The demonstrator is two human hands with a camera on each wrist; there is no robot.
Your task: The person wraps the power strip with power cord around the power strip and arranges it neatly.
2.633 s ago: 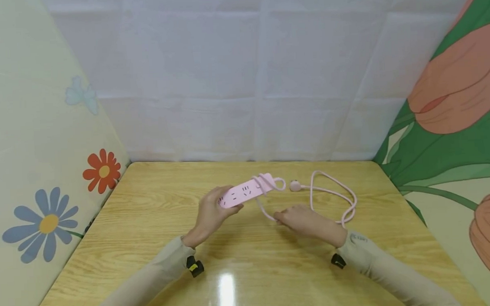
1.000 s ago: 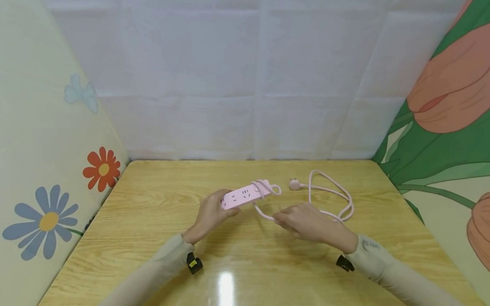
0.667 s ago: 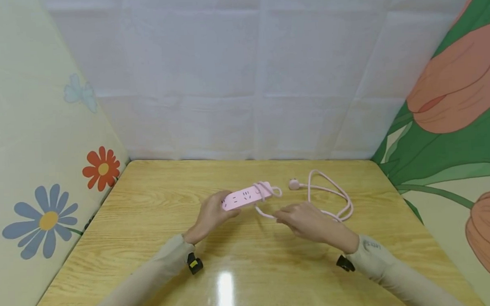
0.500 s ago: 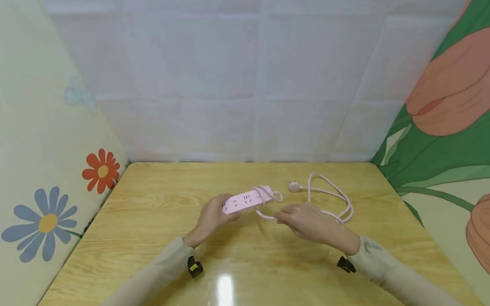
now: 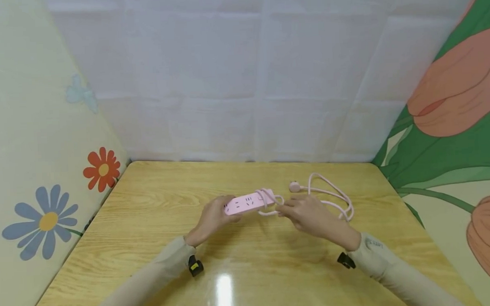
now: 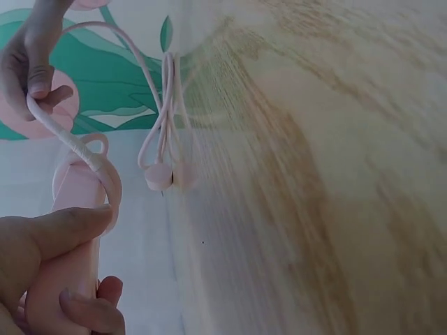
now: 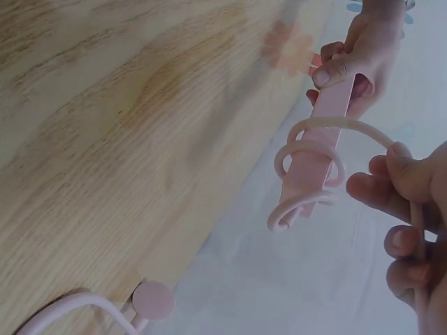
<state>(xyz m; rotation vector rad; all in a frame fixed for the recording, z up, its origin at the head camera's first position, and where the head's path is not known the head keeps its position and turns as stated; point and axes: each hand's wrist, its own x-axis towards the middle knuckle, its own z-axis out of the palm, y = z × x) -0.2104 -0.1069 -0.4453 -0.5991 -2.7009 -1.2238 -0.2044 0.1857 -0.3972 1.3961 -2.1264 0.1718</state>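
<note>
My left hand (image 5: 212, 219) grips one end of a pink power strip (image 5: 244, 203), its thumb and fingers on either side, holding it above the table. Turns of the pink cord (image 7: 309, 149) loop around the strip's far end. My right hand (image 5: 307, 215) pinches the cord between thumb and fingers, just right of the strip; in the right wrist view the cord (image 7: 377, 132) arcs from the strip into that hand. The rest of the cord lies in a loose loop on the table, ending in a round plug (image 5: 294, 186) behind the right hand.
The wooden table (image 5: 160, 188) has a white cloth backdrop (image 5: 209, 81) behind it. Flower-patterned panels stand at the left and right. Each wrist carries a small black camera, such as the left one (image 5: 195, 266). A bright reflection shows near the front.
The cord has been wound further round the strip's end since the first frame. Most recently my right hand has risen slightly with the cord, and the strip has shifted slightly right.
</note>
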